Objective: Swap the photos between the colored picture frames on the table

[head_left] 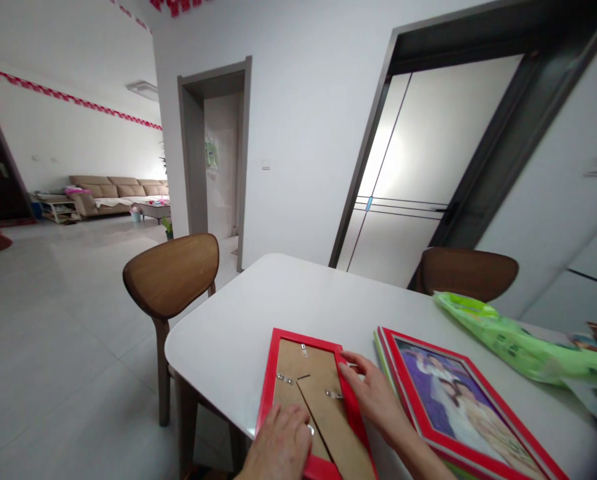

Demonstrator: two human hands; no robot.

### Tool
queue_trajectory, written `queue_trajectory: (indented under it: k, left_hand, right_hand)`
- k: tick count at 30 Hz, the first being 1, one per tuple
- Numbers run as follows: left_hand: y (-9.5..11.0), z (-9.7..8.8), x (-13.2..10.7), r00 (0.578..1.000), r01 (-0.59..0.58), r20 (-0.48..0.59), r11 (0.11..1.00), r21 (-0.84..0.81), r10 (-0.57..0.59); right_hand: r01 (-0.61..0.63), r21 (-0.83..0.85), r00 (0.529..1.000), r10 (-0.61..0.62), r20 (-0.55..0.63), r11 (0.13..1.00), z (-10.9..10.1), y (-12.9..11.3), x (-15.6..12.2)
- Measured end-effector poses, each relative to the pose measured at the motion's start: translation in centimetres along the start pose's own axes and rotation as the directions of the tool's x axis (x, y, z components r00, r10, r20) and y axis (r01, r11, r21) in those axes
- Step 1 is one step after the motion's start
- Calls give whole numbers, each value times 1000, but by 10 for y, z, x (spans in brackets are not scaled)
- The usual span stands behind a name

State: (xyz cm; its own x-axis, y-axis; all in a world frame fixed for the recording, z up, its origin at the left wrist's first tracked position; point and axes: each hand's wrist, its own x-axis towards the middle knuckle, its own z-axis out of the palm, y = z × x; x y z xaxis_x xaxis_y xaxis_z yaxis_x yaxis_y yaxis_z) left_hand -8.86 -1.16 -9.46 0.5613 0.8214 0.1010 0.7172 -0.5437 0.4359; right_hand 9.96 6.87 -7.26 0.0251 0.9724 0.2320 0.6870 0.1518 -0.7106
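Observation:
A red picture frame (pixel 269 373) lies face down at the near edge of the white table, its brown backing board (pixel 291 357) showing with metal clips and a stand leg. My left hand (pixel 281 443) rests on the lower left of the backing, fingers laid out over it; its thumb area is hidden. At the right rim, my right hand (pixel 373 397) grips the frame's edge with its fingers bent over the red border. Just right of that hand sits a stack of frames, with a red-framed photo (pixel 458 400) of people face up on top.
A green plastic bag (pixel 518 340) lies on the white table (pixel 228 333) at the right. One wooden chair (pixel 173 277) stands at the left side, another chair (pixel 465 273) behind the table. Beyond are a doorway, a glass door and a sofa (pixel 118 193).

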Motion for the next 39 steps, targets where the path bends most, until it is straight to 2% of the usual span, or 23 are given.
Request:
queue_trajectory:
  k: [3,5,7,8,9,10,12,14,16,18,20,21,24,26,27,29,33,36,39]
  left_hand:
    - [1,-18,-9,1000,18,-24,999,-36,-19]
    - [4,-38,-13,996,42,-78,994,-96,-50]
    - [11,-57,-14,983,67,-158,979,-194,-98]
    - [16,-65,-13,970,77,-205,961,-264,-134]
    - [21,-70,-11,953,78,-248,934,-349,-172]
    - [27,-73,-9,933,64,-290,893,-445,-212]
    - [37,-71,-4,896,-5,-345,770,-638,-280]
    - [46,-64,2,882,-93,-357,628,-773,-308]
    - [52,-60,7,874,-157,-361,515,-843,-324]
    - [58,-63,14,843,-224,-394,428,-876,-366]
    - [66,-71,23,813,-273,-394,316,-908,-428]
    - [71,-75,28,824,-278,-363,248,-928,-436]
    - [88,-72,49,917,-222,-225,47,-974,-328]
    - [99,-56,67,957,-190,-179,-29,-981,-229]
    - [104,-45,76,966,-177,-166,-38,-983,-199]
    - [111,-20,94,971,-168,-170,26,-985,-166]
    - [116,18,118,956,-73,-167,355,-932,-240]
    - [115,27,122,949,-5,-169,526,-851,-265]
    - [113,27,122,951,5,-178,589,-808,-252]
  right_hand:
    - [-143,291,987,157,-26,946,-13,3,-20]
    - [-235,538,954,298,-32,809,-14,-4,-34]
    - [-269,744,932,361,40,612,-4,-18,-50]
    - [-280,830,935,332,123,482,5,-28,-58]
    - [-290,883,946,252,205,369,16,-39,-65]
    - [-342,899,937,171,305,274,29,-50,-71]
    - [-464,884,884,88,459,55,53,-71,-78]
    - [-395,913,909,100,405,-101,66,-85,-78]
    - [-299,942,934,156,322,-154,60,-89,-74]
    - [-250,962,934,234,269,-107,35,-83,-70]
    - [-240,971,918,326,226,2,-2,-68,-66]
    - [-241,968,906,373,200,65,-23,-59,-65]
    - [-306,912,881,444,162,275,-85,-28,-60]
    - [-367,834,844,525,112,412,-120,-6,-58]
    - [-400,793,829,550,100,459,-134,6,-57]
    - [-456,724,802,591,83,517,-156,28,-55]
    - [-517,634,776,628,63,575,-174,66,-51]
    - [-532,577,780,624,49,620,-173,84,-49]
    - [-569,486,760,650,3,663,-172,97,-53]
